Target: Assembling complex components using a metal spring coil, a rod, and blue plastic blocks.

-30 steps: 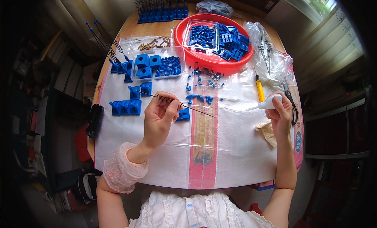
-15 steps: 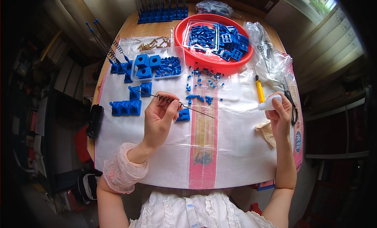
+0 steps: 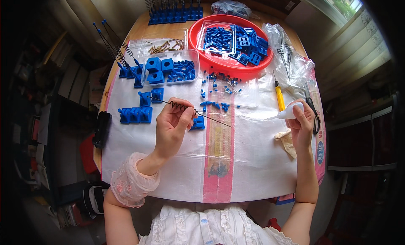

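Black wire (image 3: 175,105) we're pinching mid-coil in our left grip (image 3: 171,126), nearer the bench's (image 3: 257,173) left edge, seemingly leaving both ends free; nearer its right, our right grip (image 3: 302,126) is clasping a white bottle (image 3: 287,113).

Daylight enters through a window (image 3: 331,5) at the upper right, greenery (image 3: 344,1) showing outside, and falls across a wooden table (image 3: 134,33) spread with a white, pink-striped sheet (image 3: 261,169). Pale curtains (image 3: 371,40) hang beside the window, with more drapery (image 3: 101,6) at the upper left. A dark cabinet (image 3: 354,141) stands at right; at left, books and papers (image 3: 69,215) crowd dim shelving (image 3: 63,188).
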`<state>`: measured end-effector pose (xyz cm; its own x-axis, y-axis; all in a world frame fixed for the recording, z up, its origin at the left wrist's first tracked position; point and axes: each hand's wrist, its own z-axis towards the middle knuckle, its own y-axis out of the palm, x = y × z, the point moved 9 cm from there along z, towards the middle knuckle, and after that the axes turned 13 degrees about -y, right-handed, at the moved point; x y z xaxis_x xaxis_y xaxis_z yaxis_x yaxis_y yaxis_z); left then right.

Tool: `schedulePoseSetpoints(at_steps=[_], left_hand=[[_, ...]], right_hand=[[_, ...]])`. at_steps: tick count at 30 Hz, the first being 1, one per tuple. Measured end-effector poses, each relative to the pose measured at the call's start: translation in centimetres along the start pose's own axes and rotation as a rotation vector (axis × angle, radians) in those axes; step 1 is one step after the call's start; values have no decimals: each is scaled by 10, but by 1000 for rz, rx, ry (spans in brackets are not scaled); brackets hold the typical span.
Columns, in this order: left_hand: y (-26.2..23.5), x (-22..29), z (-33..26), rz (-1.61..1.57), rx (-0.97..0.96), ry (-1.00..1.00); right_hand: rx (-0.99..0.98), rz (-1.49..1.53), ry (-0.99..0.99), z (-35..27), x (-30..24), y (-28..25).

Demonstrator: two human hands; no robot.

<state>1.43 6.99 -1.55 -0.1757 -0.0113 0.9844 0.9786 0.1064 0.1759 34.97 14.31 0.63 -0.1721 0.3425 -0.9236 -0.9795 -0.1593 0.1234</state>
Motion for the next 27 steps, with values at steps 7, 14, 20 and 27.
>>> schedulePoseSetpoints(at_steps=[7,14,20,27], left_hand=[[-1,-1,0,-24,1,0],[0,0,0,-3,0,4],[1,0,0,-7,-4,4],[2,1,-1,-5,-9,-6]], right_hand=[[18,-11,-6,0,0,1],[23,-2,4,-1,1,0],[37,-18,-1,-1,-1,4],[32,-28,7,-1,-1,3]])
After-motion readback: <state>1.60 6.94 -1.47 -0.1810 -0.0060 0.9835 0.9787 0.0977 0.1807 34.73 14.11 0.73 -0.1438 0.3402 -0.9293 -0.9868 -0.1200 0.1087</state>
